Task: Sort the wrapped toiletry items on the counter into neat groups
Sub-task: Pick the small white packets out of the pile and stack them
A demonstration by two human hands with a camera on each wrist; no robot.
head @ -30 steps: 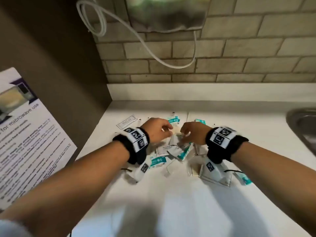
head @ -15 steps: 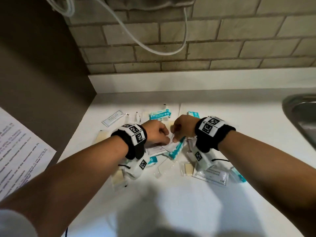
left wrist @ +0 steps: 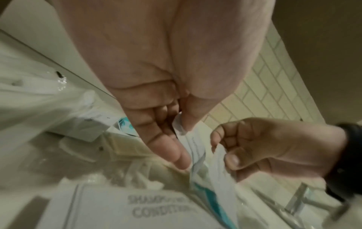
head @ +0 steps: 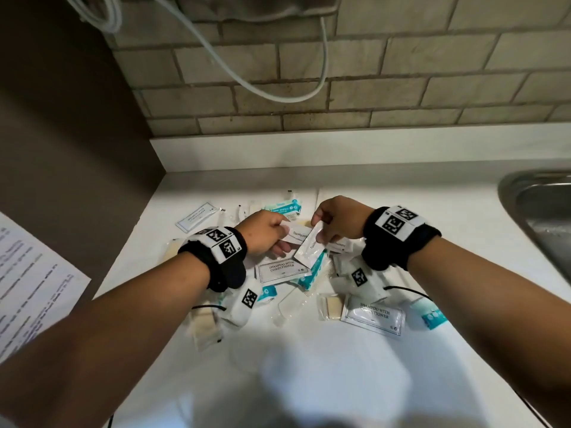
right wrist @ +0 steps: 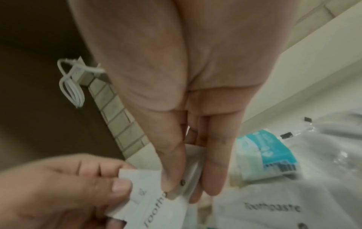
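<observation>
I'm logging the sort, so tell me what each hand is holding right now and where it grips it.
The left hand pinches one toothpaste sachet by its end; the right hand pinches another toothpaste sachet by its top end.

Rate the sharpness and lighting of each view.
Head view: packet print is readable, a dark body shadow falls on the near counter, and wide-angle bending curves the tile lines. Left wrist view: blurred, shampoo sachet text smeared. Right wrist view: soft, dim, yet "Toothpaste" remains legible.

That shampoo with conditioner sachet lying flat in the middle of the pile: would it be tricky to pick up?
Probably a bit. The shampoo with conditioner sachet looks thin and flat, so likely light and floppy. Its glossy wrapper may be slippery. It overlaps neighbouring packets on the counter, so lifting it may disturb them.
</observation>
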